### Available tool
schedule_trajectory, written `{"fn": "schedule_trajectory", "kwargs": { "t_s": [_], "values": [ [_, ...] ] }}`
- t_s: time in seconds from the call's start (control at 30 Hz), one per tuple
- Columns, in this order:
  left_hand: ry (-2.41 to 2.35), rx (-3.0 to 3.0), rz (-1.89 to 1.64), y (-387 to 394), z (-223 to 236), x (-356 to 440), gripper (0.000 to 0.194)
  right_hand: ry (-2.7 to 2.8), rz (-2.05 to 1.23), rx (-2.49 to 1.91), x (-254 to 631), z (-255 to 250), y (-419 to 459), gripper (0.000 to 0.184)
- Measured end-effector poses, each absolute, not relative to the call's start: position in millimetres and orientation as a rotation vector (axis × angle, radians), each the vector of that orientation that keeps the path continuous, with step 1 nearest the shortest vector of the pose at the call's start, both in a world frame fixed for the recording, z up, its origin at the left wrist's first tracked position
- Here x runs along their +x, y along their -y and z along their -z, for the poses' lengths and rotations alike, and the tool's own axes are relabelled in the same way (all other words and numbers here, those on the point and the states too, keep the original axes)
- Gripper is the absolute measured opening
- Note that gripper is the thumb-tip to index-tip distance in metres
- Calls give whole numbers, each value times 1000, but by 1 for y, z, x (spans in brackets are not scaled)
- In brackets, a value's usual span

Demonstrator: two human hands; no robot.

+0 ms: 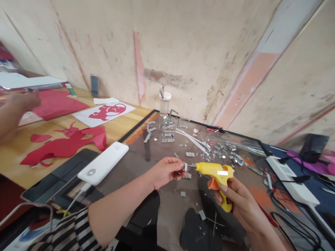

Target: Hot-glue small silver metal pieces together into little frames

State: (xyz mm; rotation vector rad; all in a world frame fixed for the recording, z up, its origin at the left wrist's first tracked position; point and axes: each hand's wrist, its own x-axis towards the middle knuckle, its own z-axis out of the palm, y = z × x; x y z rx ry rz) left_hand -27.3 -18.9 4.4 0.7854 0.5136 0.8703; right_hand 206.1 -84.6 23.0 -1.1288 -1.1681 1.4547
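My right hand (237, 198) grips a yellow hot glue gun (213, 170) by its handle, a finger near the orange trigger. The gun's nozzle points left. Just at its tip, my left hand (167, 171) pinches a small silvery mirror-like piece (185, 167) between thumb and fingers. Whether the nozzle touches the piece, I cannot tell. Below them a small grey square piece (183, 194) lies on the dark glass tabletop (167, 209). Further back stand several little structures (168, 134) of similar grey pieces, beside thin white strips (192, 141).
Loose shiny bits (232, 153) are scattered at the back right. A white power strip (291, 179) with black cables lies on the right. To the left are a white power bank (103, 163), a phone (60, 174), red paper cutouts (68, 143) and another person's hand (22, 104). A lidded jar (164, 104) stands by the wall.
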Motion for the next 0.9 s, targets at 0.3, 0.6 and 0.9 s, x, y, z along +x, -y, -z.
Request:
{"fn": "schedule_trajectory", "kwargs": {
  "t_s": [0.3, 0.6, 0.9],
  "values": [
    [-515, 816, -861, 19, -1, -26, 29, 1163, -1456, -1140, 204, -26, 87, 25],
    [-566, 807, -877, 19, -1, -25, 30, 1172, -1440, -1185, 203, -27, 86, 28],
    [-588, 778, -901, 19, -2, -25, 31, 1197, -1467, -1195, 205, -26, 86, 28]
  ]
}}
